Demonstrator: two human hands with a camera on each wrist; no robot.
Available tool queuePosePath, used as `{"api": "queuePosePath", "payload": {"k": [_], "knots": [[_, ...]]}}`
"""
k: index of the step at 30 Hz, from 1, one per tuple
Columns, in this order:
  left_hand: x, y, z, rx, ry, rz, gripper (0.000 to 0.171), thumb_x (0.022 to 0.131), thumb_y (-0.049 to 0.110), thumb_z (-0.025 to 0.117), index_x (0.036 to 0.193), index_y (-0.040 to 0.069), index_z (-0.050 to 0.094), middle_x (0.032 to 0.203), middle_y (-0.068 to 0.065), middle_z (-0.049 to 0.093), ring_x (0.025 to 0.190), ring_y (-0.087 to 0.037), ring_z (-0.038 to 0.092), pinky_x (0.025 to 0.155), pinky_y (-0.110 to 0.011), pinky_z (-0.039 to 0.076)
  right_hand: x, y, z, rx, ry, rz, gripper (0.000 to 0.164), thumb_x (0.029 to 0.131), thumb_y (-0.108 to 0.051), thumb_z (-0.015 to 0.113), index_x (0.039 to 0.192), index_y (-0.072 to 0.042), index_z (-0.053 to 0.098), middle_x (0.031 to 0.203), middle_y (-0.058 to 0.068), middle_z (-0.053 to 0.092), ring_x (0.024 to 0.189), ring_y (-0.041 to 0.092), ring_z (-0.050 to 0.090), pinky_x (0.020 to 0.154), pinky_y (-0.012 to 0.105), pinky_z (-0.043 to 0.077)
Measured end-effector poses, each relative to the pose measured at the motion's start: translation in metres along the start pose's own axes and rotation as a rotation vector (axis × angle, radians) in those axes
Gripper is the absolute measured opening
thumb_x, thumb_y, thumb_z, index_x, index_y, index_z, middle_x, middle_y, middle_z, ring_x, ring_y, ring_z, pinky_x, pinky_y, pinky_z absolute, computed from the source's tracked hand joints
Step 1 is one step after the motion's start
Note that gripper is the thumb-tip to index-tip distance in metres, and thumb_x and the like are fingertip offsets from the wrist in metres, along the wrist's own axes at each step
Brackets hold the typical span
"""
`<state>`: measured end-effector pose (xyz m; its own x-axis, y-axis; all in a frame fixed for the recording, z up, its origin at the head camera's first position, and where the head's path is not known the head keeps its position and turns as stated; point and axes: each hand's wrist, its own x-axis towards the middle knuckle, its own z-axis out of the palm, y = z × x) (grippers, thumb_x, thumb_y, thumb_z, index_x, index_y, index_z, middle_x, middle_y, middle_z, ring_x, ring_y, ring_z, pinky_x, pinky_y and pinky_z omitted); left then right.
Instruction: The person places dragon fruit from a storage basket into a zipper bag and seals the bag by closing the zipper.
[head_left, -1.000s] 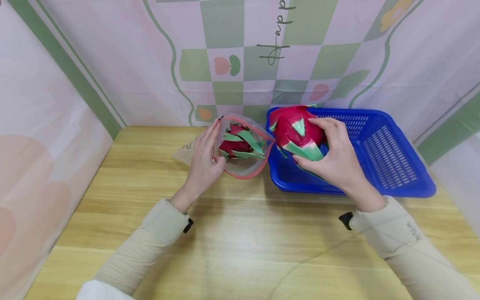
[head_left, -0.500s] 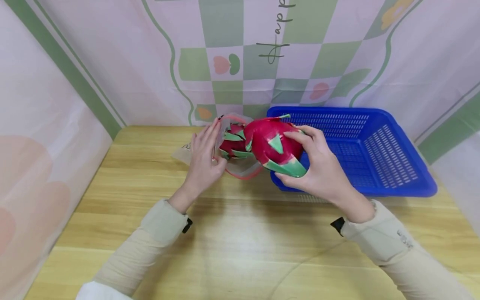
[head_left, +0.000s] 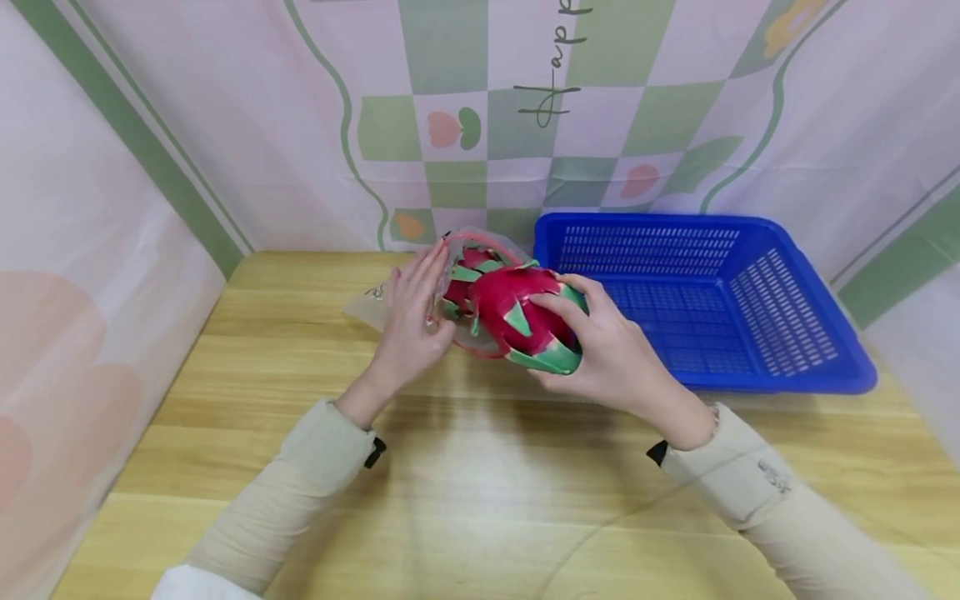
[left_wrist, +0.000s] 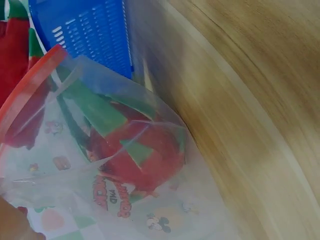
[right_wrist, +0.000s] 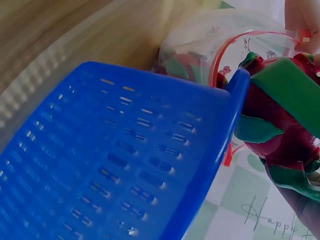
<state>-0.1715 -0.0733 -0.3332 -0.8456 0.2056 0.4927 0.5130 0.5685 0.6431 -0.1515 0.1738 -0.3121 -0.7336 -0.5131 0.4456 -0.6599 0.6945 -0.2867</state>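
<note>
A red dragon fruit (head_left: 502,304) with green scales is gripped from the right by my right hand (head_left: 611,354), fingers on top and thumb on the near side. Its left end overlaps the mouth of a clear zip bag (head_left: 366,310) with a red-edged opening. My left hand (head_left: 411,321) holds that bag by its rim, keeping the mouth spread. Inside the bag lies another dragon fruit (left_wrist: 145,155), seen through the printed plastic in the left wrist view. The right wrist view has the held dragon fruit (right_wrist: 285,135) right at the bag's opening.
A blue perforated basket (head_left: 783,308) stands to the right of the bag, its left rim close to the held fruit. Everything rests on a wooden table (head_left: 465,492). A patterned curtain (head_left: 517,125) hangs behind. A thin cable (head_left: 600,533) crosses the front right.
My right hand has carried the dragon fruit leftward from over the basket to the bag's mouth, now covering part of the opening. My left hand has stayed at the bag's rim.
</note>
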Motion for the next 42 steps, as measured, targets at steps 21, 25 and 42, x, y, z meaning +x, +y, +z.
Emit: {"api": "queuePosePath", "payload": {"k": [21,25,42], "knots": [[0.000,0.003,-0.001,-0.191,-0.098,-0.041,0.087,0.071,-0.009,0.050,0.152,0.005,0.021,0.161,-0.009,0.017,0.148,-0.027,0.018,0.111,-0.048,0.035,0.030,-0.008,0.019,-0.006,-0.060,0.014,0.076,0.066,-0.035,0.084,0.132,-0.015,0.050,0.140,0.024,0.041,0.109,0.038,0.060,0.070,0.047,0.060],[0.001,0.004,-0.001,-0.248,-0.126,-0.051,0.087,0.072,-0.011,0.051,0.152,0.005,0.019,0.162,-0.006,0.014,0.148,-0.023,0.017,0.075,-0.023,0.049,0.034,-0.009,0.023,0.004,-0.071,0.000,0.077,0.066,-0.035,0.084,0.132,-0.015,0.050,0.139,0.022,0.042,0.109,0.036,0.059,0.070,0.046,0.060],[-0.003,0.004,-0.002,-0.328,-0.129,-0.024,0.087,0.073,-0.014,0.049,0.152,0.002,0.018,0.162,-0.009,0.013,0.145,-0.023,0.025,0.064,-0.017,0.043,0.048,-0.013,0.040,-0.030,-0.050,-0.085,0.074,0.066,-0.042,0.083,0.130,-0.016,0.056,0.134,0.020,0.047,0.119,0.034,0.052,0.072,0.047,0.059]]}}
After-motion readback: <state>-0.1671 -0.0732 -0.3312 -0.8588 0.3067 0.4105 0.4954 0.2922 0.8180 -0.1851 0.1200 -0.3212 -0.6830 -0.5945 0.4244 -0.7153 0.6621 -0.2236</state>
